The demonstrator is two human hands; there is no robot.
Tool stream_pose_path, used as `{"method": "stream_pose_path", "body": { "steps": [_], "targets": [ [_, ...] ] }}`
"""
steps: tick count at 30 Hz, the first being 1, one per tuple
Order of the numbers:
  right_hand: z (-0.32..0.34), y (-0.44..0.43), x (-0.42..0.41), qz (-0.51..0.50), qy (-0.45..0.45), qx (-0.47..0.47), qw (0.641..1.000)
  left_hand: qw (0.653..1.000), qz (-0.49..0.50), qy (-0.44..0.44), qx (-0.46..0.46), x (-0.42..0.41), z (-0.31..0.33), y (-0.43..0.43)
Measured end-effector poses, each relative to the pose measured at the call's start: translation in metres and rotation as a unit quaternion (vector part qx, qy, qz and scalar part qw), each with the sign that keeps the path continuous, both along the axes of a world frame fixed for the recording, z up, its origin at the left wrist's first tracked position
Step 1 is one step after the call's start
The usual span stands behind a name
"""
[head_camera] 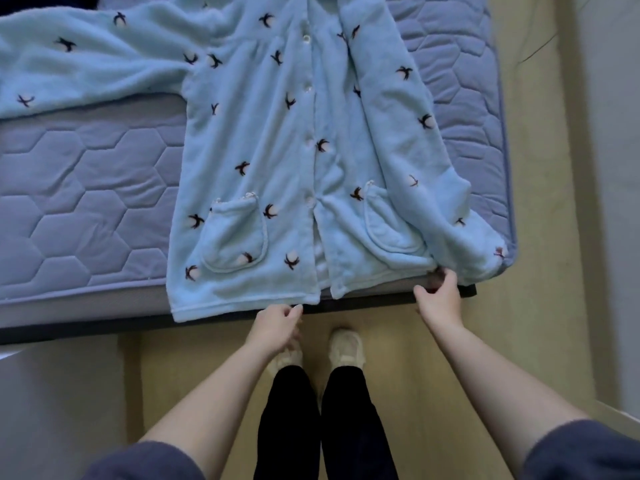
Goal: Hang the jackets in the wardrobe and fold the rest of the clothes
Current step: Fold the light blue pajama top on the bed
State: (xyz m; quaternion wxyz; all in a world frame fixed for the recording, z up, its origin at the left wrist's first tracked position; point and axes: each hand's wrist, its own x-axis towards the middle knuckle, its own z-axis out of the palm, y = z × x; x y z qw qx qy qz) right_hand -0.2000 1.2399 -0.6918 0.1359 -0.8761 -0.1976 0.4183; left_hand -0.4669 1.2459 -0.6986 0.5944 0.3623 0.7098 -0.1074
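No text, label, brand, number or sign can be read anywhere; only small dark embroidered motifs are seen on the light blue fleece robe [277,140].

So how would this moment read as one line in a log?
robe: spread on mattress, not yet folded | right hand: pinches hem | left hand: at hem, grip unclear

Bare quilted mattress [86,188] lies open to the left of the blue fleece robe [277,133], bounded above by its outspread sleeve [86,64]. A narrower bare strip runs along the robe's right side. Open floor [415,358] lies on the near side of the dark bed frame [104,329], closed off on the right by a wall [609,168].
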Motion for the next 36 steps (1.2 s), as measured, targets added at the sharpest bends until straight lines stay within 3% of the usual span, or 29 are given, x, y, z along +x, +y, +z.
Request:
{"method": "stream_pose_path", "body": {
  "steps": [2, 5, 9, 11, 14, 19, 22, 26, 31, 33, 36],
  "targets": [
    [-0.008, 0.007, 0.016, 0.037, -0.029, 0.005, 0.999, 0.982, 0.17, -0.081, -0.029, 0.049, -0.008, 0.012],
    [-0.015, 0.018, 0.034, 0.061, -0.105, 0.033, 0.992, 0.914, 0.379, -0.135, -0.061, 0.103, -0.016, 0.018],
    [-0.02, 0.031, 0.073, 0.188, -0.23, 0.018, 0.955, 0.851, 0.513, -0.109, 0.002, 0.13, -0.021, 0.014],
    [-0.021, 0.038, 0.093, 0.246, -0.218, 0.034, 0.944, 0.805, 0.58, -0.122, 0.033, 0.133, -0.021, 0.016],
    [-0.023, 0.044, 0.11, 0.295, -0.124, 0.117, 0.94, 0.737, 0.656, -0.16, 0.04, 0.135, -0.018, 0.022],
    [-0.013, 0.024, 0.119, 0.245, -0.093, 0.14, 0.955, 0.763, 0.64, -0.077, 0.042, 0.126, -0.015, 0.023],
    [-0.003, -0.017, 0.127, 0.3, -0.123, 0.049, 0.945, 0.775, 0.628, -0.059, 0.035, 0.117, -0.008, 0.016],
    [-0.009, -0.031, 0.115, 0.339, -0.115, -0.05, 0.932, 0.76, 0.642, -0.098, 0.04, 0.121, -0.003, 0.012],
    [-0.017, -0.036, 0.104, 0.352, -0.159, -0.162, 0.908, 0.867, 0.497, 0.032, 0.002, 0.119, -0.009, 0.011],
    [-0.015, -0.041, 0.099, 0.346, -0.177, -0.153, 0.909, 0.906, 0.417, 0.058, -0.045, 0.117, -0.008, 0.013],
    [-0.014, -0.039, 0.097, 0.37, -0.197, -0.122, 0.9, 0.94, 0.313, 0.132, -0.024, 0.106, -0.006, 0.016]
  ]
}}
